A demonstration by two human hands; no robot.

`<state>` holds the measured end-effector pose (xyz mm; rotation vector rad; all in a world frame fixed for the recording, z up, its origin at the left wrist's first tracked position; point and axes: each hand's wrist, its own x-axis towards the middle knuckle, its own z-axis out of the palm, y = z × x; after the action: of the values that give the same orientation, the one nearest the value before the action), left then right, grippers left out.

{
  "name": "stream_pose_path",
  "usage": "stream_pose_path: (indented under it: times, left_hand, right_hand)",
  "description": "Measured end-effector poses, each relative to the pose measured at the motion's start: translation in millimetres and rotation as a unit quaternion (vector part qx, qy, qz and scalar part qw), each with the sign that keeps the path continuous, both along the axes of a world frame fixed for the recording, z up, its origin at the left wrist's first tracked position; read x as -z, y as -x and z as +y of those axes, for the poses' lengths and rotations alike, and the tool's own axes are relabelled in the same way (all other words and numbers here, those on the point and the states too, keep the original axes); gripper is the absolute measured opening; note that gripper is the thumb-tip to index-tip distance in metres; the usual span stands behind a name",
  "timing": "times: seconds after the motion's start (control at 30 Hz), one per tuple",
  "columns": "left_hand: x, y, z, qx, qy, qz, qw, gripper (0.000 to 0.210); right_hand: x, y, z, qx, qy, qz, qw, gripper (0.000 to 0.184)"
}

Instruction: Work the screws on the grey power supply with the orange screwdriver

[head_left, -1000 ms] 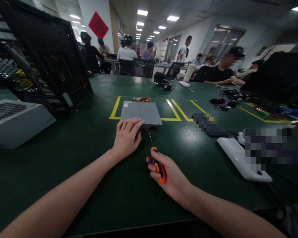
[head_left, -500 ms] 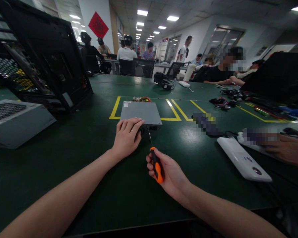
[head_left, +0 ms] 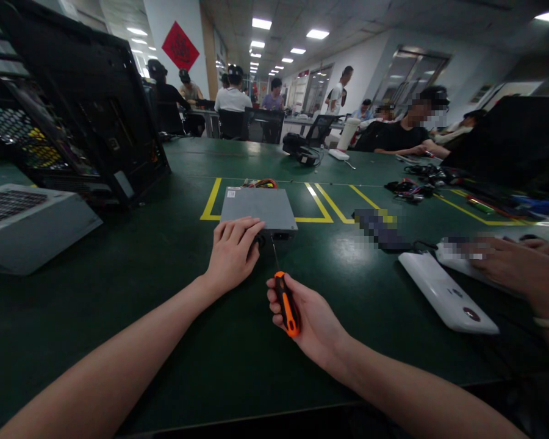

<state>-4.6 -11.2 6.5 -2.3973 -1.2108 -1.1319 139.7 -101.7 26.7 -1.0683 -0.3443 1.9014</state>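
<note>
A grey metal computer power supply (head_left: 258, 204) lies on the green table, its socket side towards me and a bundle of coloured wires at its far side. My left hand (head_left: 233, 250) grips its near left edge, fingers over the top and thumb down by the front face. In my right hand (head_left: 304, 311) is a screwdriver (head_left: 287, 305) with an orange and black handle. The thin shaft points up at the front face, left of the socket, and its tip seems to meet the case there.
On the left stand an open black computer case (head_left: 105, 116) and a larger grey metal box (head_left: 50, 225). To the right lie a white oblong device (head_left: 446, 292), a blurred dark phone-like object (head_left: 379, 230) and tangled cables (head_left: 409, 190). Another person's hand (head_left: 512, 265) reaches in from the right.
The screwdriver handle has turned in my right hand, showing a different side of its orange pattern. My left hand and the power supply stay put. The other person's hand at right has shifted.
</note>
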Motion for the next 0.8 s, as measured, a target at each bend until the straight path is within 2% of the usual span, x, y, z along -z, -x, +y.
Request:
stream_pose_path:
  times: [0.1, 0.27, 0.4, 0.5, 0.7, 0.8]
  left_hand:
    - [0.7, -0.1, -0.3, 0.003, -0.001, -0.004, 1.0, 0.041]
    - [0.6, -0.1, -0.4, 0.002, -0.002, 0.001, 1.0, 0.041]
    - [0.8, 0.0, 0.1, 0.0, -0.004, 0.002, 1.0, 0.04]
    - [0.5, -0.1, 0.0, -0.003, -0.003, 0.004, 1.0, 0.039]
    - [-0.7, -0.3, -0.7, -0.004, -0.002, 0.003, 1.0, 0.038]
    - [-1.4, 0.2, -1.3, -0.008, 0.001, 0.009, 1.0, 0.037]
  right_hand:
    - [0.0, 0.4, 0.1, -0.007, -0.001, 0.025, 1.0, 0.026]
    - [-0.3, 1.2, -2.0, 0.02, -0.02, 0.017, 0.999, 0.01]
    - [-2.4, 0.5, -2.1, 0.009, 0.007, -0.01, 1.0, 0.024]
    - [-2.3, -0.1, -1.2, -0.001, 0.009, 0.006, 1.0, 0.03]
    - [1.6, -0.3, -1.8, 0.02, -0.026, 0.006, 0.999, 0.01]
    - [1.2, -0.6, -0.9, -0.001, -0.015, -0.007, 1.0, 0.019]
